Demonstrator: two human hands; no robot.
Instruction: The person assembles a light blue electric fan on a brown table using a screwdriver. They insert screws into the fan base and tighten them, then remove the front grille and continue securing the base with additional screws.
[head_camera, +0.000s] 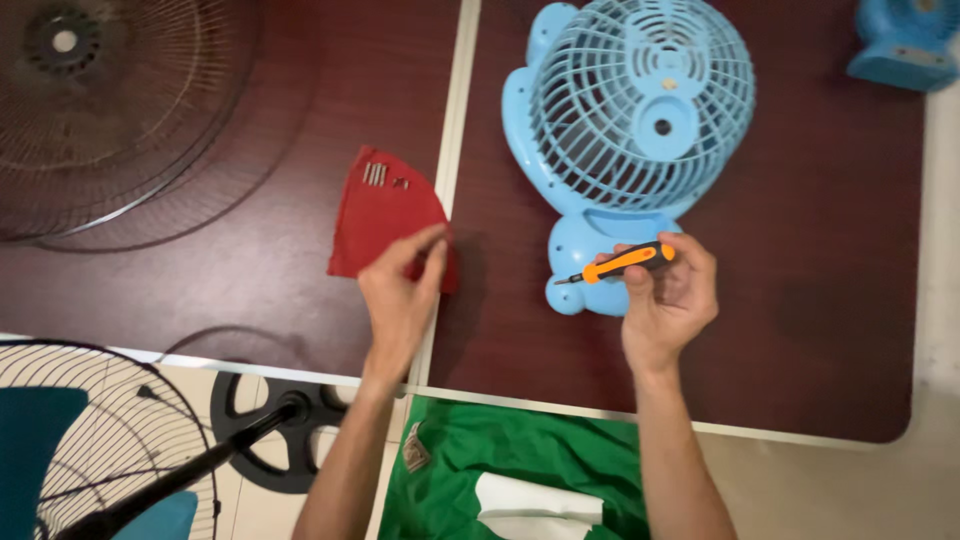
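Screwdriver (622, 263) with orange-and-black grip, pinched level in right hand (668, 300), fingers curled shut round the handle, thin metal tip aimed left at the base of the fan. Held low and flat, likely for reach toward a fixing on that base. Small blue plastic fan (628, 130) laid on its back on the dark maroon counter (800, 300), round ribbed grille up, smooth rounded foot nearest the wrist. Left hand (400, 290) stretched forward, thumb and fingertips pinching the near corner of a red cloth (380, 215), a soft, roughly triangular piece spread flat beside the pale seam between two counter tops. Tiny metal screws (378, 175) gathered at the cloth's far edge, probably parked there against rolling away. Bare wire fan guard (110, 110), thin and circular, lying at far left; second blue fan (905, 40) partly cut off at top right.
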